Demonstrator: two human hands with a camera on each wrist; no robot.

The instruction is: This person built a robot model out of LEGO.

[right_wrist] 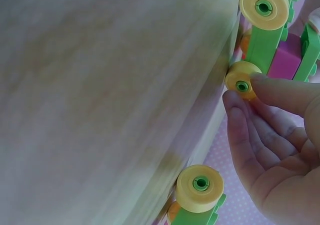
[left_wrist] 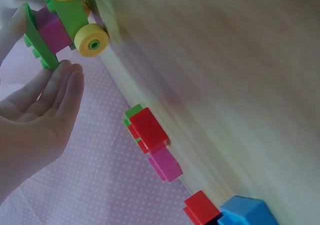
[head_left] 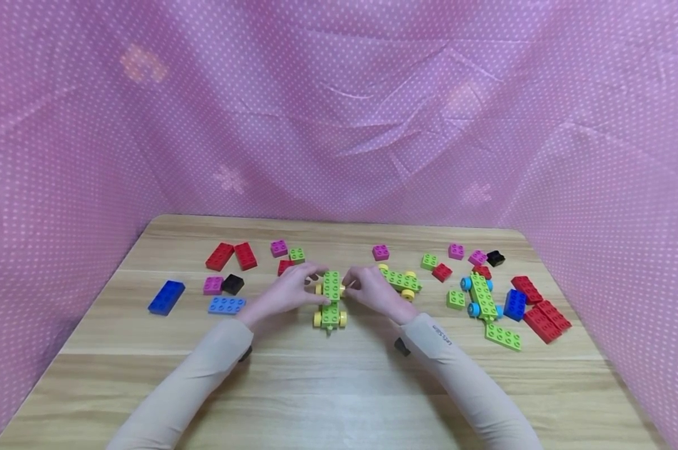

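Assembly step mid-table point(head_left: 339, 375): left hand point(head_left: 285, 294) and right hand point(head_left: 373, 292) pinch the green wheeled brick car point(head_left: 331, 299) from both sides, right fingertips point(right_wrist: 280, 92) on a yellow wheel point(right_wrist: 241, 81). Next move likely needs pressing studs squarely. Glossy hard plastic, studded plates, round smooth wheels, woodgrain top.

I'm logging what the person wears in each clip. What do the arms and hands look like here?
Both arms wear long, snug beige sleeves down to the wrists. The right sleeve carries small dark lettering near the cuff; the left sleeve is plain. Left hand and right hand are bare, ungloved.
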